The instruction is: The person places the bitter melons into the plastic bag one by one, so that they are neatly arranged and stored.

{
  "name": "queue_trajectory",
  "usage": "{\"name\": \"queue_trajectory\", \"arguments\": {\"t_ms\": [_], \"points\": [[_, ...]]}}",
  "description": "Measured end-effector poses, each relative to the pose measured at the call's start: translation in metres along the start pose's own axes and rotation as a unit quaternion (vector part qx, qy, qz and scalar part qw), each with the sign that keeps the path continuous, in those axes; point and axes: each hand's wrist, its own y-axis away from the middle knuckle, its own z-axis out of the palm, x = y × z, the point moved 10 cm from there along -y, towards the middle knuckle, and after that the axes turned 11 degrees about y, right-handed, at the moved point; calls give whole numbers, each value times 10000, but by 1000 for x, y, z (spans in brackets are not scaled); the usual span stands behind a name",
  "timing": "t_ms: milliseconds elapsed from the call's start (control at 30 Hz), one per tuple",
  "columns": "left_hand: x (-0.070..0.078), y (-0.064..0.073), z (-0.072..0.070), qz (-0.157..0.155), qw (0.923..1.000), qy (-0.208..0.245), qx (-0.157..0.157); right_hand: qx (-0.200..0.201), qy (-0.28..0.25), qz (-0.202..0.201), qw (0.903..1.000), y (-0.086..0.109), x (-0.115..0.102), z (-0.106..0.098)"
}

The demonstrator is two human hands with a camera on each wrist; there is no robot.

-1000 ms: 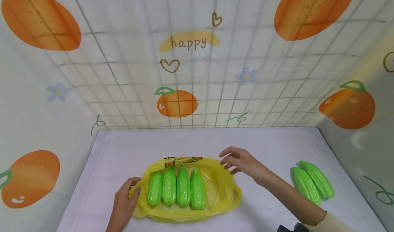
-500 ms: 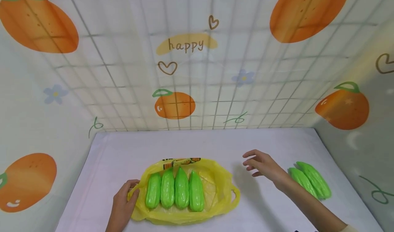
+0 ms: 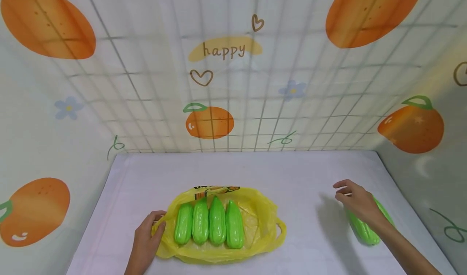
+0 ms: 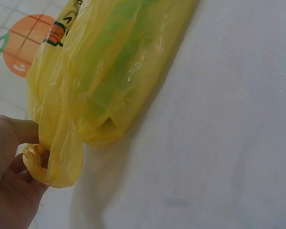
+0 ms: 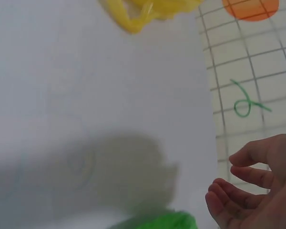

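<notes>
L hand (image 3: pixel 145 234) pinches the yellow bag (image 3: pixel 268 212) at its L end; 4 green veg (image 3: pixel 217 222) lie side by side inside. R hand (image 3: pixel 357 200), fingers loosely bent, nothing held, hovers by 2 loose veg (image 3: pixel 366 232) on the table (image 3: pixel 306 165). Best: L grip light but steady; R fingers wider, round 1 veg's middle, w/o nudging its neighbour.

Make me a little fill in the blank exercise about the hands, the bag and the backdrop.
1. The left hand grips a plastic bag coloured ____.
2. Lying in the bag, ____ shiny green pieces are visible.
3. The right hand is holding ____.
4. The word printed on the backdrop is ____.

Missing words: yellow; four; nothing; happy.
</notes>
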Motion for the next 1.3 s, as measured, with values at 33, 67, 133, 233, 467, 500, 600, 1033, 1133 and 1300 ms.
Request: {"name": "queue_trajectory", "arguments": {"t_ms": [33, 67, 133, 233, 467, 500, 600, 1033, 1133, 1300], "points": [[0, 0, 0, 5, 10000, 3, 1, 42, 211, 3, 9998, 1, 5, -3], [1, 0, 0, 13, 10000, 6, -4, 88, 407, 9, 9991, 1, 10, -5], [1, 1, 0, 28, 10000, 32, -15, 156, 727, 75, 9972, 3, 19, -9], [2, 1, 1, 19, 10000, 61, -43, 212, 1074, 187, 9938, 5, 29, -12], [1, 2, 1, -33, 10000, 79, -46, 73, 1608, 333, 9864, 6, 48, -6], [1, 2, 1, -32, 10000, 75, -41, 42, 1651, 339, 9857, 6, 49, -6], [1, 2, 0, -56, 10000, 62, -48, -20, 1737, 375, 9841, 5, 53, -4], [-5, -1, 3, -201, 9997, 60, -93, -253, 2137, 287, 9762, -2, 58, 7], [-5, -1, 3, -178, 9998, 71, -81, -270, 2188, 264, 9750, -2, 58, 8], [-5, -2, 4, -204, 9997, 86, -85, -193, 2240, 113, 9743, -1, 53, 6]]}}
